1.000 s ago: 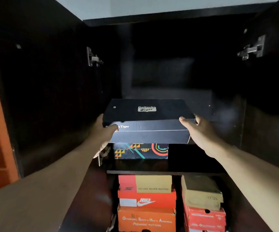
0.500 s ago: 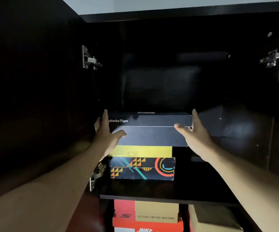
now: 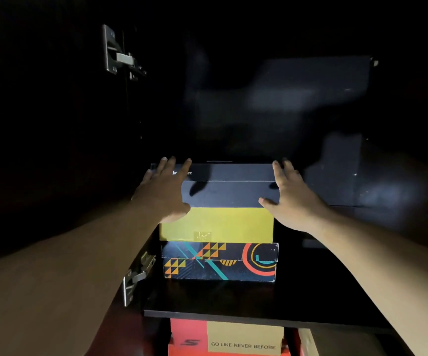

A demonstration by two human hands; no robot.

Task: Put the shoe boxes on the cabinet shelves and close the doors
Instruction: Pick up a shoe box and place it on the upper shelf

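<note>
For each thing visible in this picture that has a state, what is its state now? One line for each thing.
Dark blue box: lid on, resting on top of the stack.
Yellow box: closed, second in the stack.
Patterned box: closed, at the bottom, on the shelf.
Left hand: open, fingers straight, against the blue box's left end.
Right hand: open, against its right end.
Red and tan box: closed, below the shelf.
Cabinet doors: open, judging by the extended hinge.

Both forearms are bare, with no sleeves, down to the left hand (image 3: 162, 192) and right hand (image 3: 288, 197).
</note>
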